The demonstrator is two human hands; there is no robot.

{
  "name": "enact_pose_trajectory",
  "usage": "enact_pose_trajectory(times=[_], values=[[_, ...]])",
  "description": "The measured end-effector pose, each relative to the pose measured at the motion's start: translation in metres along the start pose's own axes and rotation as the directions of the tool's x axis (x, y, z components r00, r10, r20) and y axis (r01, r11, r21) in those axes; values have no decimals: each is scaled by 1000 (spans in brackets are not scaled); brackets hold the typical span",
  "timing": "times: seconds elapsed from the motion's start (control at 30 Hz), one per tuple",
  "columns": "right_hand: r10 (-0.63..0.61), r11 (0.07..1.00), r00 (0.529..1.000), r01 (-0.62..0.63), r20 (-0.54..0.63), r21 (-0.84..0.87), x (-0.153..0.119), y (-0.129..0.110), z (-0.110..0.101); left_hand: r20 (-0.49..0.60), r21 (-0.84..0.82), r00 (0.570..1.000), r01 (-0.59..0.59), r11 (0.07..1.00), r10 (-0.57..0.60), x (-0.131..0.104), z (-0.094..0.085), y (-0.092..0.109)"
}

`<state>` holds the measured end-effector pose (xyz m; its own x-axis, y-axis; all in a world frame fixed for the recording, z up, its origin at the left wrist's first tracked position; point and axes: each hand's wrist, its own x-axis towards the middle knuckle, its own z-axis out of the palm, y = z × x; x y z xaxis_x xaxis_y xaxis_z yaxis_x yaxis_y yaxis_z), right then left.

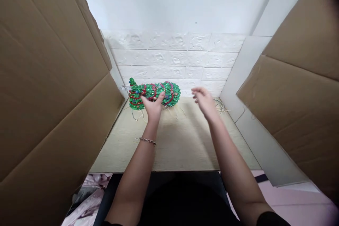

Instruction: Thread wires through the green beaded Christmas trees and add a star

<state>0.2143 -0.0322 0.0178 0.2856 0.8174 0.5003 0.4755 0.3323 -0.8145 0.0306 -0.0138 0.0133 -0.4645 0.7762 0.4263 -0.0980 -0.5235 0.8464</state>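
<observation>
A green beaded tree [172, 93] with red garlands and small coloured beads lies on its side above the back of the pale table. My left hand [153, 104] grips it around the middle, thumb and fingers spread over the beads. Behind its left end another green and red beaded piece [136, 103] stands at the table's back left, partly hidden. My right hand [204, 101] is to the right, apart from the tree, fingers bent and slightly blurred; whether it holds anything small cannot be made out.
A bundle of pale cords [221, 106] lies at the table's back right corner. Loose strands lie near the beaded pieces. Cardboard panels flank the table [182, 148] left and right, and a white brick-patterned wall [174, 58] closes the back.
</observation>
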Motion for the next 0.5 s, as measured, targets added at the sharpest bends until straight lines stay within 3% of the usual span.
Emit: enact_pose_trajectory(times=[0.07,0.13,0.23,0.4,0.5], values=[[152,964,988,-140,40,-228,-3,21,18,3,-58,1000,16,998,-16,4,-1,-3],[245,889,967,-193,76,-415,-7,43,34,31,-158,999,-18,987,23,8,-1,-9],[325,810,942,-230,87,-539,-13,67,49,46,-210,998,-21,977,31,12,-1,-19],[305,746,927,-89,220,-660,-17,74,56,89,-240,995,55,969,-34,12,-2,-26],[282,702,925,-20,253,-712,-15,71,60,93,-172,996,25,985,-9,12,-3,-27]])
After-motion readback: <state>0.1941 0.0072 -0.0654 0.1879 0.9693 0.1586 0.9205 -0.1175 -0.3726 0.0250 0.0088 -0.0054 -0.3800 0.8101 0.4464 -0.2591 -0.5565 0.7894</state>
